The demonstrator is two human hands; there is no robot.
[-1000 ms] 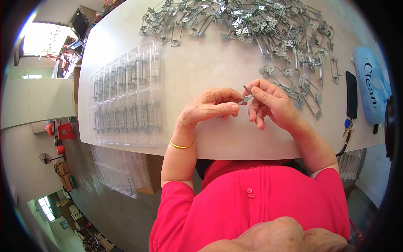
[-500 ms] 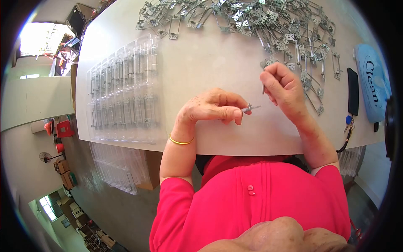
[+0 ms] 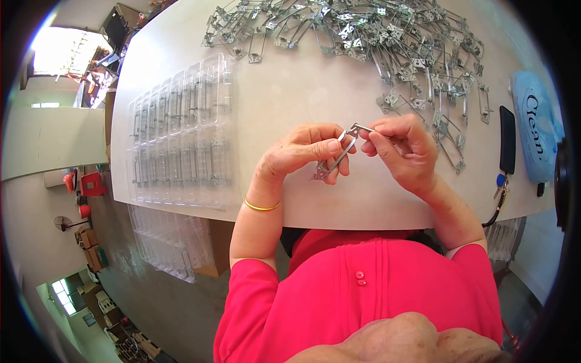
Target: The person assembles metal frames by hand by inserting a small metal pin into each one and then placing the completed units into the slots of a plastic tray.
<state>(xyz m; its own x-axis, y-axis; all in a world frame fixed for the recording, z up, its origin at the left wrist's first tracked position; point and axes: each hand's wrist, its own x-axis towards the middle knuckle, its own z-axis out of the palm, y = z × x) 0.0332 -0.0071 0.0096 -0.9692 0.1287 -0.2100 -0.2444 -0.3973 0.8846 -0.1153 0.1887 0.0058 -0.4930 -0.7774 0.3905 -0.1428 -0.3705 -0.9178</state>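
My left hand (image 3: pixel 298 149) is closed on a narrow metal bracket (image 3: pixel 347 146) with long thin sides, held at a slant between thumb and fingers. The bracket's flat perforated end plate (image 3: pixel 319 172) sticks out below the fingers. At the bracket's upper end my right hand (image 3: pixel 407 148) pinches a short thin metal rod (image 3: pixel 364 127) between thumb and forefinger. The rod's tip meets the bracket's top corner. Both hands are over the pale table (image 3: pixel 284 91), near its front edge.
A heap of similar metal brackets (image 3: pixel 387 45) covers the far side. On the left lies a clear plastic tray (image 3: pixel 225 78) with rows of brackets. A black case (image 3: pixel 507 139), keys (image 3: pixel 500 181) and a blue "Clean" pack (image 3: pixel 535 133) lie right. More clear trays (image 3: pixel 166 242) stand below the table.
My right hand has moved down and left to meet my left hand. The bracket in my left hand has turned, so its long sides now show, and the rod touches its upper end.
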